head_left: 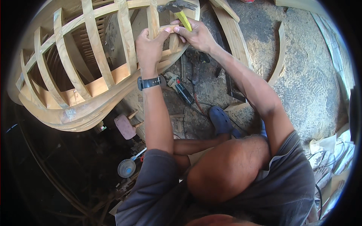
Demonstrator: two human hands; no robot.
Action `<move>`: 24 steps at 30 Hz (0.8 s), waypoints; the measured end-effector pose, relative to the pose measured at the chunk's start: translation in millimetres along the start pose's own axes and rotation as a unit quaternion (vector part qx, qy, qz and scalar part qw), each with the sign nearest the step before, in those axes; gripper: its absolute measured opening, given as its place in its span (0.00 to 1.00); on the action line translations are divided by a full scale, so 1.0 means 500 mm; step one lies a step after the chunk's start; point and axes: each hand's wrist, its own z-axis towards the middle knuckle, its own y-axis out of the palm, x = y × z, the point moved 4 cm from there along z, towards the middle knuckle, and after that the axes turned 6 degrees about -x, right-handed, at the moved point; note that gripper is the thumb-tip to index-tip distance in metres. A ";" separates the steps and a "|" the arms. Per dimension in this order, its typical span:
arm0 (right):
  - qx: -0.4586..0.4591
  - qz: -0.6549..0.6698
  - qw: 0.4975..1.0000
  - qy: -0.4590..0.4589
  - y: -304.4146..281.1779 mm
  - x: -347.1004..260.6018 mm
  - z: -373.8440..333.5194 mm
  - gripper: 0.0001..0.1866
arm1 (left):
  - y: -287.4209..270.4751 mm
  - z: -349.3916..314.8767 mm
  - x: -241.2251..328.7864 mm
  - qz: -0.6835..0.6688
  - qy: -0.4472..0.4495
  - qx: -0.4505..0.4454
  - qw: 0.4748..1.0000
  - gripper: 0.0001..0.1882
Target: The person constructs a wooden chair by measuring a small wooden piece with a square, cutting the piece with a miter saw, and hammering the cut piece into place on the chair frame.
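Note:
A wooden boat-like frame (81, 45) with curved upright ribs fills the upper left. My left hand (150, 49), a dark watch (149, 83) on its wrist, is closed beside a rib (153, 17). Its thumb presses a short wooden piece (171, 28) set across the frame there. My right hand (200, 35) meets it from the other side, its thumb tip on the same piece. A hammer (184, 21) with a yellow handle stands up out of my right hand, its dark metal head at the top. The fingers behind the wood are partly hidden.
On the dusty floor lie an angle grinder (181, 89) with a cord and a curved wooden strip (279, 52). Long planks (233, 34) lie right of the frame. A pink block (125, 126) and a clear plastic container (126, 168) are at lower left.

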 end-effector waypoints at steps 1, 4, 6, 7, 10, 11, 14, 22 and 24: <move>0.009 -0.008 1.000 -0.006 -0.004 0.001 -0.001 0.17 | 0.006 -0.003 0.006 0.007 0.007 -0.001 1.000 0.25; 0.029 -0.021 0.999 -0.016 -0.011 0.002 -0.004 0.19 | 0.015 0.001 0.021 0.020 -0.041 -0.016 0.999 0.23; 0.033 -0.014 0.999 -0.013 -0.014 0.002 -0.008 0.19 | 0.021 -0.002 0.027 0.003 -0.058 -0.019 0.998 0.22; 0.086 -0.054 0.994 -0.045 -0.019 0.005 -0.015 0.19 | 0.025 -0.006 0.032 -0.016 -0.045 -0.014 0.999 0.22; 0.206 -0.101 0.969 -0.087 -0.012 0.015 -0.066 0.17 | 0.029 -0.001 0.034 -0.022 -0.038 -0.002 0.999 0.22; 0.217 -0.069 0.972 -0.064 -0.001 0.022 -0.095 0.17 | 0.028 -0.001 0.029 -0.016 -0.044 0.003 0.999 0.21; 0.201 -0.031 0.979 0.009 0.035 0.040 -0.165 0.17 | 0.025 -0.010 0.023 -0.026 -0.033 0.004 0.999 0.23; 0.228 -0.032 0.972 0.049 0.072 0.114 -0.192 0.19 | 0.030 -0.014 0.037 0.050 -0.023 0.032 0.998 0.24; 0.221 -0.059 0.973 0.044 0.075 0.097 -0.179 0.20 | 0.027 -0.014 0.036 0.044 -0.038 0.027 0.998 0.24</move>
